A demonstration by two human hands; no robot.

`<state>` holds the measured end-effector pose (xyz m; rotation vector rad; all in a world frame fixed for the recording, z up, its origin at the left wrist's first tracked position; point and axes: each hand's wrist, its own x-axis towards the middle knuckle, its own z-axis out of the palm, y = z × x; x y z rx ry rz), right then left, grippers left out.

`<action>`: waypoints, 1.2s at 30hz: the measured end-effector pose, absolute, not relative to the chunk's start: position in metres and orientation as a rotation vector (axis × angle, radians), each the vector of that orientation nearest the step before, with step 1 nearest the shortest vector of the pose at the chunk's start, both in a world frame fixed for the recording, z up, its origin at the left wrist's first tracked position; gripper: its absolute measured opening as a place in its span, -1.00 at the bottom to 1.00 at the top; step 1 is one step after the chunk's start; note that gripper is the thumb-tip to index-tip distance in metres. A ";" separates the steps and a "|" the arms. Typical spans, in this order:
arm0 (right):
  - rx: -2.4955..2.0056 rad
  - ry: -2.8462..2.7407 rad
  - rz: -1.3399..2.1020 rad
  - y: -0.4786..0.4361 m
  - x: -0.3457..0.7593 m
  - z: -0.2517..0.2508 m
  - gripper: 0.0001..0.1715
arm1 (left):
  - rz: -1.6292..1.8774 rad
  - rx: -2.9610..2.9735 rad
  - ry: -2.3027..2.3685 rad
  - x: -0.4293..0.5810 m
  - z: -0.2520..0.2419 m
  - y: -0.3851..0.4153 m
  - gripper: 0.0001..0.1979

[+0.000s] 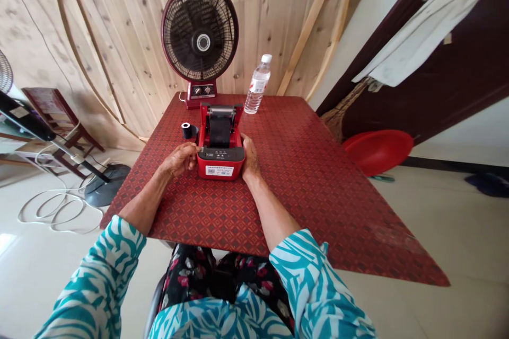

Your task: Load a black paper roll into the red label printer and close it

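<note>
A small red label printer with a dark grey front panel and an open lid [220,143] is being held from both sides near the middle of a desk covered in a red diamond-patterned cloth [310,180]. The left hand [182,159] is being pressed against the printer's left front corner, its fingers curled in a narrow grip at the edge of the grey panel; whether anything small is being pinched there cannot be told. The right hand [250,156] is being laid flat along the printer's right side, its grip loose and open against the casing rather than closed around it. Inside the raised lid, a black roll is being shown in the printer's bay. A small black ribbon spool with a pale core [186,130] is being left standing on the cloth just beside the printer's left rear corner, apart from the left hand. Behind the printer, a dark red table fan with a round black grille [200,32] is being kept upright at the desk's far edge, and a clear plastic water bottle with a white cap [258,85] is being kept standing near it, to the right.
</note>
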<state>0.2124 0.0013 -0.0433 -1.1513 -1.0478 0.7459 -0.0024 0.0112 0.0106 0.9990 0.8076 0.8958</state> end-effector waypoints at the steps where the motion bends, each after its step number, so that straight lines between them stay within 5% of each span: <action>1: -1.156 -1.049 0.742 0.001 0.213 -0.043 -0.42 | 0.899 0.996 0.807 -0.002 0.010 0.011 -0.64; 15: -1.090 -0.932 0.816 0.006 0.211 -0.041 -0.45 | 1.080 1.222 0.892 -0.007 0.015 0.016 -0.61; 19: -1.051 -0.889 0.843 0.008 0.210 -0.041 -0.41 | 1.268 1.561 1.022 -0.002 0.030 0.033 -0.74; 26: -1.006 -0.897 0.862 0.013 0.210 -0.046 -0.35 | 0.561 2.471 0.973 0.028 0.073 0.064 -0.88; 36: -1.000 -0.875 0.868 0.017 0.208 -0.051 -0.38 | 0.269 2.368 1.037 0.065 0.071 0.084 -0.71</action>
